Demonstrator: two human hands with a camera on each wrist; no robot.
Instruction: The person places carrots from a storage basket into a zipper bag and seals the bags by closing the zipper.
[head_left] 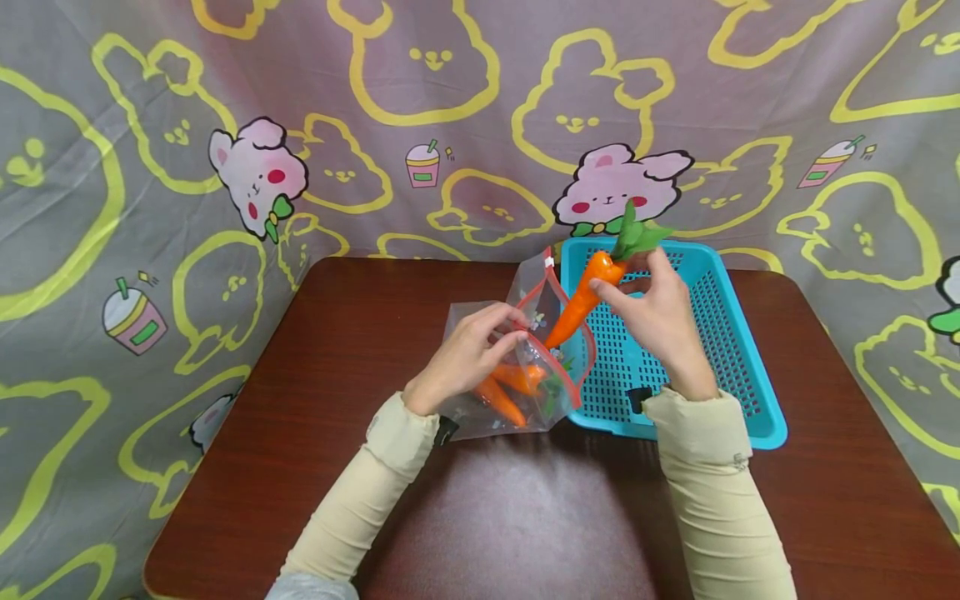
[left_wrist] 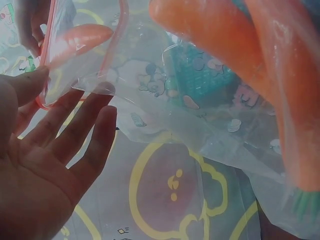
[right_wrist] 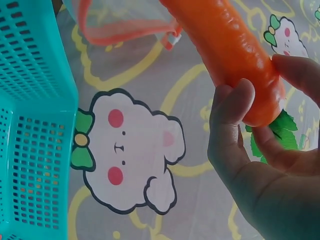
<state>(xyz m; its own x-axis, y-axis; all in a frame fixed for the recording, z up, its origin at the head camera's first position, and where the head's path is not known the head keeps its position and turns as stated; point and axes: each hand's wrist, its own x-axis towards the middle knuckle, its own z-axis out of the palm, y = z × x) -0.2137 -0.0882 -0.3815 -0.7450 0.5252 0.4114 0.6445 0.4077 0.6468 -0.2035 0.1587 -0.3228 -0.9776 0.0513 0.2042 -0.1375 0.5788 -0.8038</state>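
Note:
My left hand (head_left: 471, 348) pinches the opening of a clear plastic zip bag (head_left: 576, 390) with a red zip edge. Thumb and fingertips meet at that edge in the left wrist view. Two orange toy carrots (head_left: 502, 402) with green tops lie inside the bag. Above the basket's left side, my right hand (head_left: 663, 312) holds another toy carrot (head_left: 581, 302) near its thick, leafy end. This carrot tilts down to the left, its tip at the bag's mouth. Thumb and fingers curl round it in the right wrist view, green leaves (right_wrist: 280, 132) beyond them.
A blue perforated plastic basket (head_left: 772, 429) stands right of the bag, partly beneath the right hand and overlapped by the bag's mouth. Both rest on a dark brown wooden table (head_left: 360, 350). A grey cloth (head_left: 480, 83) with cartoon bears and rabbits hangs behind.

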